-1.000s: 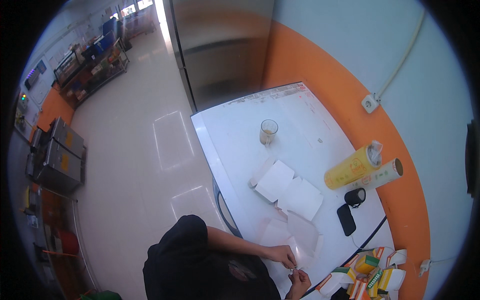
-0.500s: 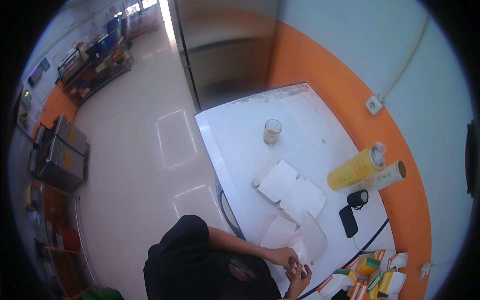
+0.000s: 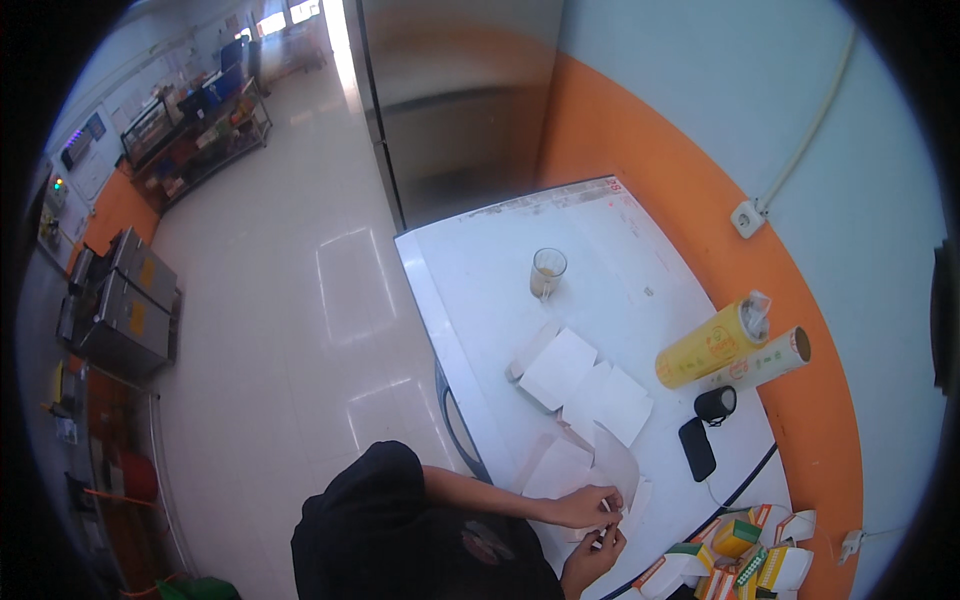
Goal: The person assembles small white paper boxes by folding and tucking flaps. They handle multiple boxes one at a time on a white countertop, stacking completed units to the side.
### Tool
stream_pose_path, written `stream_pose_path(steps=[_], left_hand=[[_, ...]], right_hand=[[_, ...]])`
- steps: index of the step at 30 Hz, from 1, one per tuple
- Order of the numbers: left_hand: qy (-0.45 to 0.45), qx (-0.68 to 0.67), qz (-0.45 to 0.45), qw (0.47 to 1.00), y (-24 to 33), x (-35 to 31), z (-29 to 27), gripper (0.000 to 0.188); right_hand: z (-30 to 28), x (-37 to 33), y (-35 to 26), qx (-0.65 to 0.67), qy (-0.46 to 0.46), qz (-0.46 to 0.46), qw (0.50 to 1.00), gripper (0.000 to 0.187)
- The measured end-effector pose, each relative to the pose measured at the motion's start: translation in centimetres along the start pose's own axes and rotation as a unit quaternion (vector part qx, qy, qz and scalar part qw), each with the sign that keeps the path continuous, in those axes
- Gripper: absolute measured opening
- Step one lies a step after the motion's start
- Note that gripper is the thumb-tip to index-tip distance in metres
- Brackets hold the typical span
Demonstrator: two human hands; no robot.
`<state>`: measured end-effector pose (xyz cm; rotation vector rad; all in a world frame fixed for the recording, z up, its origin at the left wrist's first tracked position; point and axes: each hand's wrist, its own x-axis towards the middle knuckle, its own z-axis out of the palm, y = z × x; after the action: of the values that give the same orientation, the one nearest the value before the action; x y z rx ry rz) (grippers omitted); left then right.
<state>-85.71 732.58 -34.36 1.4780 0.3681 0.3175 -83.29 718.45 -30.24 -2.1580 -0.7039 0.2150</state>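
Observation:
My left hand (image 3: 588, 507) and my right hand (image 3: 594, 557) are close together at the table's near edge. Both have their fingers bent in a pinch at the edge of a thin white cardboard box (image 3: 560, 470), partly unfolded, with one flap curving upward. My fingers cover the spot they grip. Just beyond it lies another opened white cardboard box (image 3: 607, 402), its panels spread flat and its inside facing up.
A glass mug (image 3: 547, 272) stands farther back on the white table (image 3: 480, 270). To the right are a yellow roll (image 3: 705, 345), a pale tube (image 3: 770, 360), a small black cylinder (image 3: 715, 403) and a black phone (image 3: 697, 449). Colourful folded cartons (image 3: 737, 537) are heaped at the near right.
Both hands have moved slightly up and to the right along the box's edge, still pinching. The curved flap has shifted a little. The whole view has dipped slightly.

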Motion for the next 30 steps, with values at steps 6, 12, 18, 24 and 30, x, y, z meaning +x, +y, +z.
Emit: stream_pose_path(steps=[6, 12, 18, 24, 30], left_hand=[[0.035, -0.007, 0.054, 0.998, -0.5, -0.2, -0.6, 0.017], [-0.033, 0.097, 0.050, 0.993, 0.6, -1.4, -1.8, 0.018], [-0.124, 0.169, 0.062, 0.976, 0.0, -2.4, -1.7, 0.022], [-0.108, 0.045, 0.085, 0.990, -2.2, -1.9, -0.9, 0.024], [-0.065, 0.000, -0.047, 0.997, -3.8, -1.5, -0.4, 0.027]], right_hand=[[-0.7, 0.8, 2.1, -0.033, 0.014, -0.039, 0.999, 0.045], [-0.3, 0.6, 0.8, 0.136, 0.047, 0.181, 0.973, 0.039], [-0.1, 0.9, 4.3, 0.160, 0.002, 0.173, 0.972, 0.031], [-0.7, 0.7, 5.6, 0.163, -0.016, 0.215, 0.963, 0.033], [-0.7, 0.0, 1.7, 0.316, 0.095, 0.240, 0.913, 0.029]])
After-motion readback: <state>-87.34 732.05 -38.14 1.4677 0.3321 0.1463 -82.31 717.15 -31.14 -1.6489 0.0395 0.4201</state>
